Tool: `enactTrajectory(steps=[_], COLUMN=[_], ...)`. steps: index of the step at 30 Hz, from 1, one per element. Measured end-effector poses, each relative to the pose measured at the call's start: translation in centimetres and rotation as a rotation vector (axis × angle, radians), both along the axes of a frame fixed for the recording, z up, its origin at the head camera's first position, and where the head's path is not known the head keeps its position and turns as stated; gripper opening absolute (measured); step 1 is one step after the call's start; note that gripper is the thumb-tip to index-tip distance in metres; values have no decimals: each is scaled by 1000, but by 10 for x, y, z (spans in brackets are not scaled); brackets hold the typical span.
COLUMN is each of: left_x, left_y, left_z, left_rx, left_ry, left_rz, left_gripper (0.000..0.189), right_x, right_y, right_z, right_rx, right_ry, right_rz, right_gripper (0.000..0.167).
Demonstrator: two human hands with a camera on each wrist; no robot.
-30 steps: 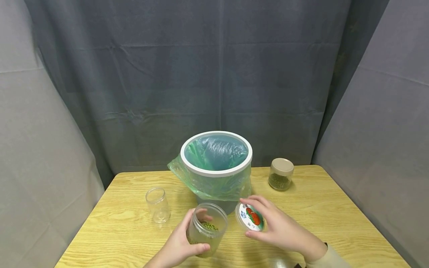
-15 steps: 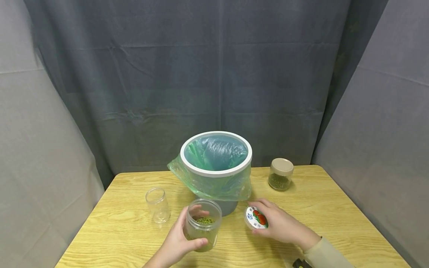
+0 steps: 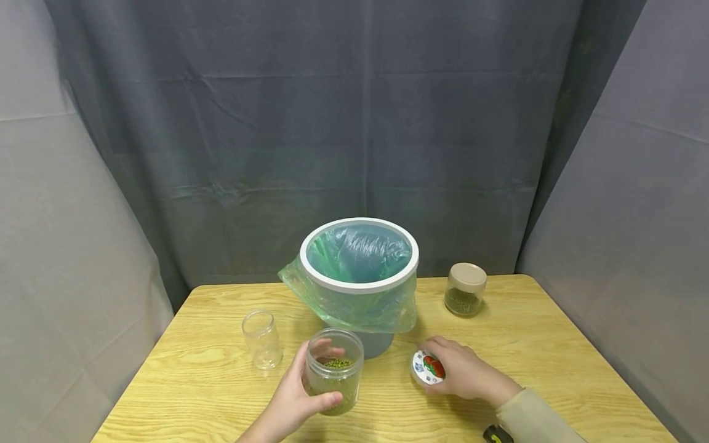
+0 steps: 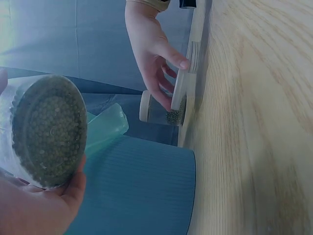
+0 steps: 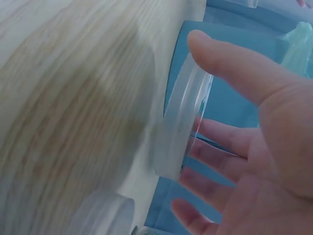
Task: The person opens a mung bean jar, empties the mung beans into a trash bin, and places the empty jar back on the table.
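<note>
While the left hand (image 3: 290, 399) grips the uncapped jar (image 3: 348, 389) before the bin (image 3: 359, 288) — axis near vertical — the right hand (image 3: 469, 373), set apart, pinches the lid (image 3: 426, 369) front-right of the bin; table (image 3: 554, 363) contact is unclear.

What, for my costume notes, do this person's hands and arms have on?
The left hand and right hand wear no gloves. On the right, a pale beige sleeve shows, with a black object marked yellow beside it. No left sleeve shows.
</note>
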State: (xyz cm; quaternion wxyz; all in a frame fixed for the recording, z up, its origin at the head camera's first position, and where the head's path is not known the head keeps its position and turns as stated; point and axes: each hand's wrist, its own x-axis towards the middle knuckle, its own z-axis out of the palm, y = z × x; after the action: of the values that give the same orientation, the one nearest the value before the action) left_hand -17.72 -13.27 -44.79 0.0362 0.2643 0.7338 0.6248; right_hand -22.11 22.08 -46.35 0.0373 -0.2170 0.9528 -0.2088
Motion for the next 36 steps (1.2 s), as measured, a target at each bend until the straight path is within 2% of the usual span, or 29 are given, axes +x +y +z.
enactTrajectory(steps=[9,15,27,36], left_x=[1,1,-1,0], left_y=[-1,-1,-3,-5], left_z=[-1,-4,-8,-7], left_rx=[2,15,46,41], left_ry=[6,-28,-36,-51], left_rz=[-2,0,-43,-59], left_gripper=[76,77,75,76], right_x=[-1,-2,-2,-3], right_y=[4,6,7,9], right_z=[-7,-11,-12,-17], right_rx=[13,13,16,26], right_ry=[-3,-21,-39,-47], right_rz=[4,-10,-5,-16], right_gripper=[86,86,84,83])
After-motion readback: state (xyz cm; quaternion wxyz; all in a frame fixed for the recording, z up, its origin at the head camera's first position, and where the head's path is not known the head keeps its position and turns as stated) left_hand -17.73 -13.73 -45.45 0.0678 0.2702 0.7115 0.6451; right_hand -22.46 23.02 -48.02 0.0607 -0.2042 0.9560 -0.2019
